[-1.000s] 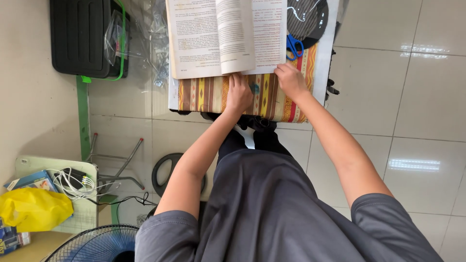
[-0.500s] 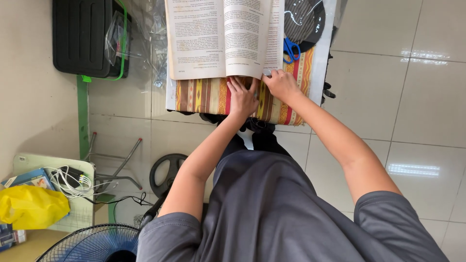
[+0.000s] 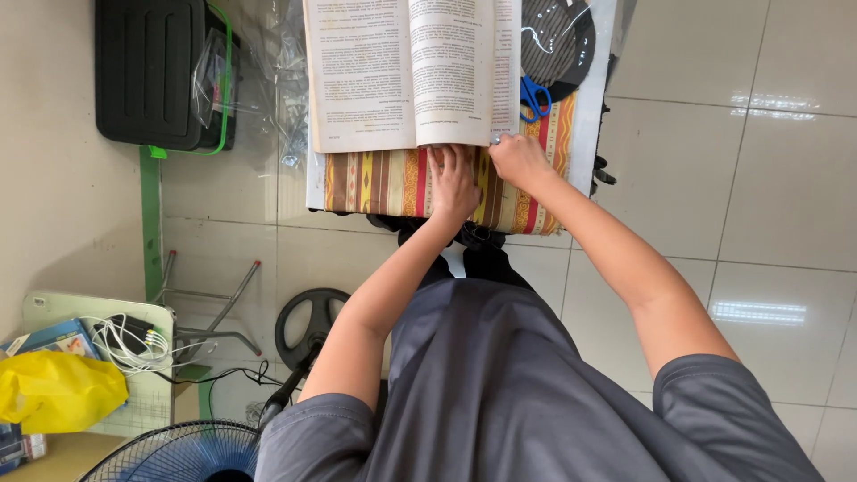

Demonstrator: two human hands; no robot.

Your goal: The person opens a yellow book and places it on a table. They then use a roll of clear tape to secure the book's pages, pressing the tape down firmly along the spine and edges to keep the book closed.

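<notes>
You're in a home room: glossy tiled floor (image 3: 759, 205), standing fan (image 3: 170, 455), striped cloth (image 3: 375, 183), cluttered side table (image 3: 152, 393).

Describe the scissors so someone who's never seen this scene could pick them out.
Find the large open book lying on the striped woven cloth. Just past the book's right edge, above the right hand, blue handle loops poke out: the scissors. They lie against a dark striped round object and are the only bright blue thing there.
</notes>
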